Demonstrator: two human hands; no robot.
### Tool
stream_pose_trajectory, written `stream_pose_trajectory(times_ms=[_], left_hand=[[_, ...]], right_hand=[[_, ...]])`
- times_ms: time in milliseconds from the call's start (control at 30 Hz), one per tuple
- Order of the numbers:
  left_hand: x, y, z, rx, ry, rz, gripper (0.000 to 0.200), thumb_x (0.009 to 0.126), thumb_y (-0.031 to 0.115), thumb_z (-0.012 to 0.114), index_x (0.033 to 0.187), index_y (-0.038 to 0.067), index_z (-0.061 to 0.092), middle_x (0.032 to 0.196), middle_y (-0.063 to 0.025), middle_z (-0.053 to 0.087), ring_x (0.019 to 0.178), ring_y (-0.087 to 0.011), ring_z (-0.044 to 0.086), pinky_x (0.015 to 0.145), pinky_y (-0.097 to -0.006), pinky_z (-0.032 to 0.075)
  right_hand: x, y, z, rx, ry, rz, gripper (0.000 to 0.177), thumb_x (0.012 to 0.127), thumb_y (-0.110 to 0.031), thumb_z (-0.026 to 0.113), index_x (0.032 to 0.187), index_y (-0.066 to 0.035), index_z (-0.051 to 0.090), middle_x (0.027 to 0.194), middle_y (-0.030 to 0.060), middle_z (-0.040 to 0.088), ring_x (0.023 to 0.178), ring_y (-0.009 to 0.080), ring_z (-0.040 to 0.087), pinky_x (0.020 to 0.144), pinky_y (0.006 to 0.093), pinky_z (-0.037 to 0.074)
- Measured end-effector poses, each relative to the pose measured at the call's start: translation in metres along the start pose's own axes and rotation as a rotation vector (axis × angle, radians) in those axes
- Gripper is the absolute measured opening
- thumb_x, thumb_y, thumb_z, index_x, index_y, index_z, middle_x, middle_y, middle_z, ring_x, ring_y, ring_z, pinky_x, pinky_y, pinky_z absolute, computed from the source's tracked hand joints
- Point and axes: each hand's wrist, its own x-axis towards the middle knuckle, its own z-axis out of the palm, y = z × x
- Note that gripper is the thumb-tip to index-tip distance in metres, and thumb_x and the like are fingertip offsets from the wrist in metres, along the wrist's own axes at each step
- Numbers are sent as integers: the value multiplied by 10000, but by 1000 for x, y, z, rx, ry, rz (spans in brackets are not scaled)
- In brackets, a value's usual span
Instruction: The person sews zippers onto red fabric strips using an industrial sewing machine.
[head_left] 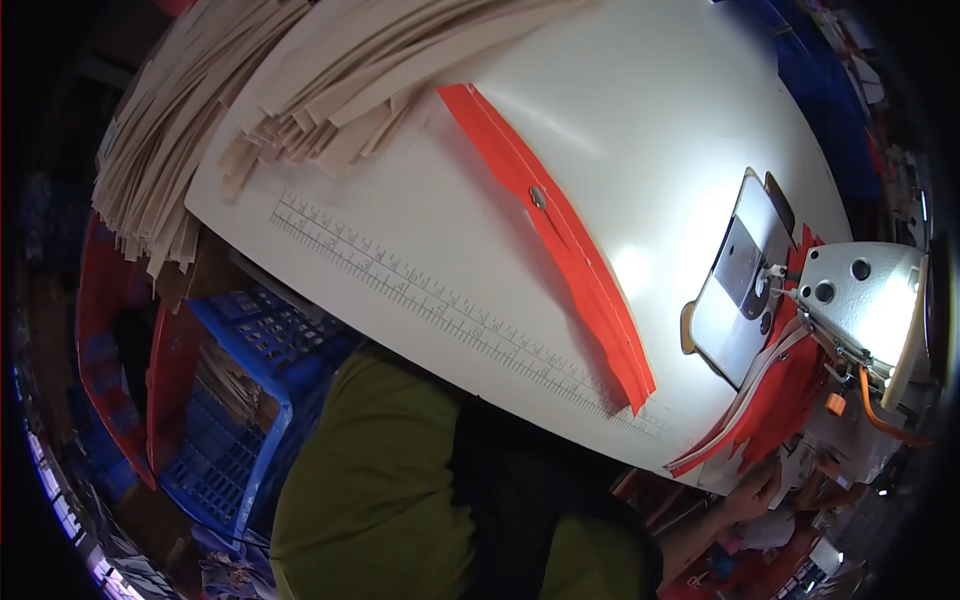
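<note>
1 R hand (755,492) at desk (430,220) edge, nr red bunched fabric (775,405) by sewing mach. (860,300); can't tell if grip's pinching or spread; red strip (578,262) lies mid-desk

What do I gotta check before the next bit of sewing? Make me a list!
1. Long red strip apart from the sewing machine: ok, on the tabletop.
2. Printed ruler fully uncovered: not ok, the strip's end reaches over it.
3. Pale strips away from the machine: ok, across the tabletop.
4. Red fabric smooth: not ok, it's bunched.
5. Both hands clear: cannot tell; only one hand shows clearly.
</note>
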Motion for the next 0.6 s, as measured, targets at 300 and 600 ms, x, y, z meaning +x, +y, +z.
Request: stream_pose_trajectory(times_ms=[300,600], left_hand=[[46,-4,5,-282,219,280,416,973,349,555,1272,60,533,1253,-120,576,1011,-294,637,899,-421,514],[31,18,-35,-385,207,318,413,974,349,551,1267,59,531,1254,-116,571,1007,-288,638,898,-421,516]], right_hand=[[7,-45,23,-58,83,-169,251,953,-168,596,1041,56,671,984,179,695,851,234,648,771,324,520],[1,23,21,-143,4,-193,269,985,-157,535,1137,41,634,1100,171,659,983,292,618,906,391,495]])
